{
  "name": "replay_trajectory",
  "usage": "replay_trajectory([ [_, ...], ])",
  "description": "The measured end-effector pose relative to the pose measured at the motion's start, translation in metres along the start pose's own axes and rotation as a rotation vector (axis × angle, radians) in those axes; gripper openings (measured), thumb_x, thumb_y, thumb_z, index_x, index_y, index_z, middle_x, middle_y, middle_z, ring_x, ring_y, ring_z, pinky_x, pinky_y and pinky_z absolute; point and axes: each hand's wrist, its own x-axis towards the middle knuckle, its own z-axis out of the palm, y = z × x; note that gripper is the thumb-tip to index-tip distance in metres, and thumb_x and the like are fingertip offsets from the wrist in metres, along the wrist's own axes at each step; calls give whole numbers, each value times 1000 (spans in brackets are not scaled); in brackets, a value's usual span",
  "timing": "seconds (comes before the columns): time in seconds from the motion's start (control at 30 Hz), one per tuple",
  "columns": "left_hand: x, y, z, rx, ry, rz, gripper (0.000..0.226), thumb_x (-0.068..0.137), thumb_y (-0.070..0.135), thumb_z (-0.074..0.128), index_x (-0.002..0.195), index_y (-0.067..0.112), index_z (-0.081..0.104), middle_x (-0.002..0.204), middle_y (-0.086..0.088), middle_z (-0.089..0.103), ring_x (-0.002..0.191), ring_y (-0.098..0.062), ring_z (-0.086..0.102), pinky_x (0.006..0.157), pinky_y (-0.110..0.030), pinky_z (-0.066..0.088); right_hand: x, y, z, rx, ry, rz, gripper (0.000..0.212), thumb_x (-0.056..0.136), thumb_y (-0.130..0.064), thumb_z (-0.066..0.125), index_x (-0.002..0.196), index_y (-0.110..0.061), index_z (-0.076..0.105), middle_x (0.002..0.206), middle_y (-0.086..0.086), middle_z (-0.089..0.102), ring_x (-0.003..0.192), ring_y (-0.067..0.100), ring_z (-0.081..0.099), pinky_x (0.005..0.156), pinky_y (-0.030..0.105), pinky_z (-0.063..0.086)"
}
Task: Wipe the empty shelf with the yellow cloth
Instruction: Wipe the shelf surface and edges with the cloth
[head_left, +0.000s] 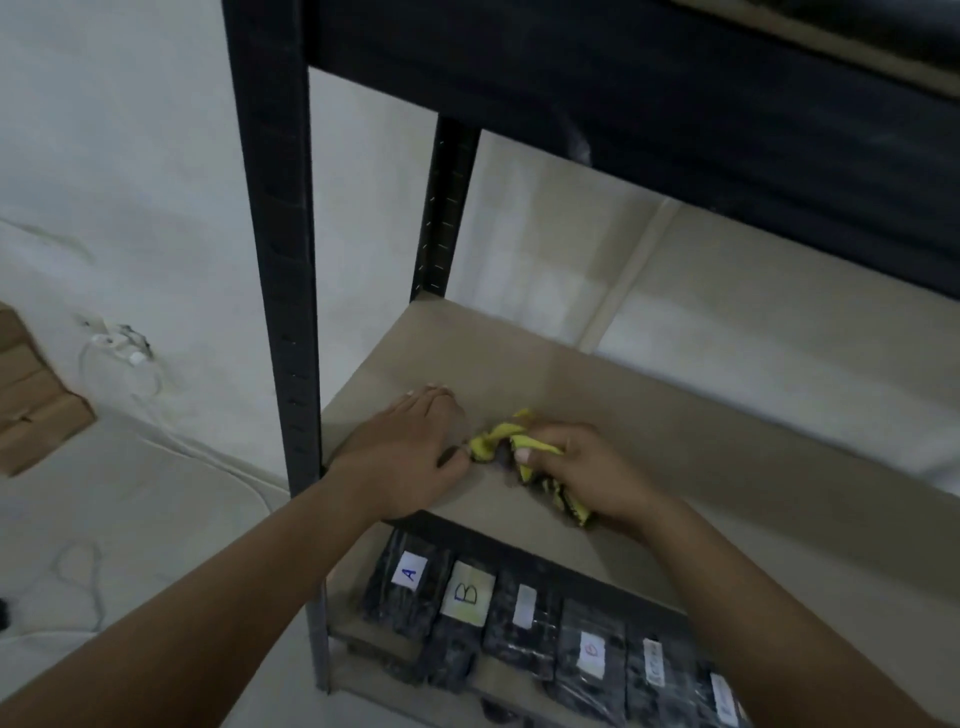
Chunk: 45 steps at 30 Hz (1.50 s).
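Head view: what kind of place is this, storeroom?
Probably a storeroom or stock area. A black metal rack with plain board shelves stands against a bare wall, and the lower shelf holds a row of dark wrapped packs with lettered labels. Cardboard boxes sit at left.

Both hands extended forward, close together; left hand (410, 457) palm-down, fingers curled; right hand (597, 473) fisted, gripping.

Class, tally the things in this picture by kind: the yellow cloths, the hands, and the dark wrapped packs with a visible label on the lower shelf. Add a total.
yellow cloth: 1
hands: 2, left hand, right hand
labelled packs: 6, first pack
Total: 9
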Motion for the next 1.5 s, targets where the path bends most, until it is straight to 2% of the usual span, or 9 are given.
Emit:
replay_trajectory([
  [0.17, -21, -7, -2, 97, 19, 48, 63, 94, 49, 24, 144, 12, 24, 153, -7, 28, 140, -19, 25, 111, -33, 26, 16, 3, -47, -13, 395, 138, 26, 90, -29, 47, 89, -40, 70, 53, -11, 59, 41, 11, 47, 40, 16, 36],
  [0.3, -59, -19, 9, 283, 124, 218, 59, 97, 43, 18, 124, 7, 56, 126, -9, 62, 118, -23, 56, 98, -38, 45, 39, 44, -41, -468, 429, 402, 38, 95, -27, 45, 131, -16, 49, 133, 13, 51, 120, 28, 47, 98, 35, 36],
  [0.4, -72, -36, 24, 341, 213, 308, 53, 99, 37, 20, 125, 7, 55, 126, -9, 61, 117, -24, 58, 94, -37, 47, 40, 26, -10, -489, 393, 386, 42, 97, -28, 44, 138, -22, 43, 151, 6, 34, 139, 24, 29, 112, 31, 19],
  [0.67, -70, -43, 35, 386, 325, 369, 50, 100, 35, 23, 123, 5, 56, 122, -12, 63, 113, -27, 59, 92, -37, 48, -46, -50, 52, -95, 279, 280, 21, 91, -28, 57, 100, -15, 70, 97, 2, 69, 86, 10, 60, 76, 13, 44],
  [0.77, -71, -50, 35, 395, 334, 414, 47, 97, 32, 29, 128, 5, 51, 126, -13, 61, 118, -27, 56, 97, -38, 45, -64, -48, 24, -7, 458, 343, 19, 92, -29, 55, 82, -19, 67, 76, 0, 66, 71, 10, 55, 55, 7, 40],
  [1.07, -69, -58, 45, 440, 409, 438, 47, 96, 31, 30, 131, 4, 48, 129, -13, 59, 119, -27, 55, 100, -38, 43, -66, 10, 44, -676, 612, 641, 41, 94, -35, 47, 131, -18, 50, 137, 14, 49, 119, 35, 49, 93, 39, 43],
  [1.23, -68, -58, 45, 459, 449, 466, 46, 96, 30, 33, 131, 4, 46, 128, -13, 58, 120, -28, 54, 102, -39, 41, -65, -38, 103, -638, 818, 277, 22, 90, -21, 57, 107, -12, 68, 106, 11, 71, 90, 29, 66, 77, 36, 52],
  [1.37, -74, -63, 44, 445, 465, 498, 46, 93, 25, 44, 135, 5, 42, 132, -12, 56, 122, -27, 52, 106, -37, 37, -81, -47, 71, -112, 853, 472, 33, 93, -39, 50, 66, -21, 60, 54, -8, 55, 56, 15, 52, 51, 26, 36],
  [1.5, -82, -73, 46, 508, 494, 537, 54, 87, 10, 37, 141, 5, 30, 138, -13, 50, 127, -28, 48, 110, -41, 26, -88, -26, 40, -312, 840, 634, 43, 95, -44, 43, 72, -10, 58, 66, 12, 59, 71, 29, 57, 56, 32, 36],
])
